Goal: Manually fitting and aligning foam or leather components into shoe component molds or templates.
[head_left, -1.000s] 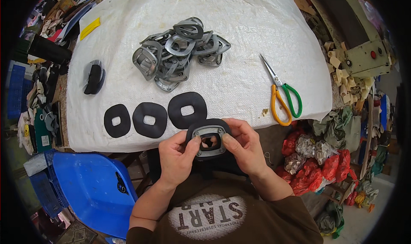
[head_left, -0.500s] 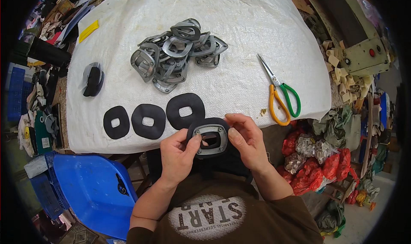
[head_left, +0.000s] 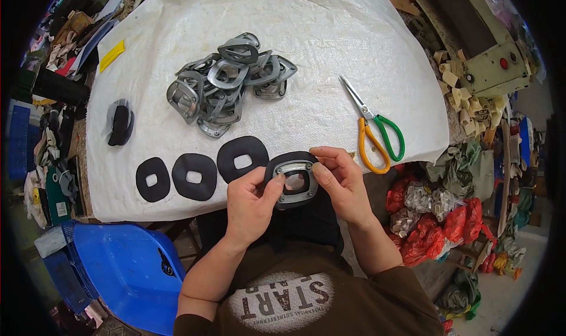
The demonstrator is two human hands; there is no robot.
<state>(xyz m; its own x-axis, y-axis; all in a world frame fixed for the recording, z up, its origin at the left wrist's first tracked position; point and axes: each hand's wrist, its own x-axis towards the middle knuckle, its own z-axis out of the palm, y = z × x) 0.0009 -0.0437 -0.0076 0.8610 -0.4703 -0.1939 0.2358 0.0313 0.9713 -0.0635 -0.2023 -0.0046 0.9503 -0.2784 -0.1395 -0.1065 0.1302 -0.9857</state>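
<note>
At the near table edge, both my hands hold a black rounded-square pad [head_left: 274, 161] with a grey ring-shaped frame [head_left: 293, 201] set on it. My left hand [head_left: 243, 203] is closed on its left side, thumb on the frame. On the right side my right hand [head_left: 343, 188] pinches the rim, thumb on the frame and fingers behind. Three more black pads [head_left: 190, 188] with central holes lie in a row to the left, the rightmost one close to my left hand. Beyond them is a heap of grey frames [head_left: 219, 107] with small round posts.
Scissors [head_left: 365, 111] with orange and green handles lie on the white table sheet [head_left: 318, 47], right of my hands. A black bundle [head_left: 121, 124] and a yellow strip [head_left: 112, 55] lie left. Below the table's left edge stands a blue tub [head_left: 127, 271]; red bags [head_left: 425, 239] are at right.
The view has shifted slightly. Both hands still hold the pad and frame, now a little farther right of the row of pads. My left thumb has moved slightly on the frame.
</note>
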